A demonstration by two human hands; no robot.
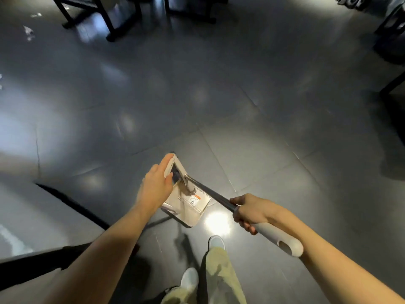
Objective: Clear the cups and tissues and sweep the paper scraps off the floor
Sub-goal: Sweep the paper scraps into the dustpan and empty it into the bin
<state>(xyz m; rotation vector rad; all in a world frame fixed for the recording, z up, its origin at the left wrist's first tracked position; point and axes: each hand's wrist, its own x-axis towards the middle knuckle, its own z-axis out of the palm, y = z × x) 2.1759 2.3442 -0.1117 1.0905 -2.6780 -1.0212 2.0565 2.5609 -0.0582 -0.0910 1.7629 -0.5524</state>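
Note:
My right hand (247,212) grips the dark pole of a broom (215,199) just below its pale grey handle end (282,240). The broom's head sits inside a beige dustpan (192,207) that hangs above the grey tiled floor in front of my feet. My left hand (156,183) holds the dustpan by its upper edge, thumb on the inner side. White paper scraps (28,32) lie on the floor at the far left, well away from the dustpan. No cups or tissues are in view.
Black table and chair legs (109,25) stand at the top left and centre. More dark furniture (392,47) lines the right edge. A dark table edge (72,204) runs close by on my left. My shoes (215,242) are below the dustpan. Open tiled floor fills the middle.

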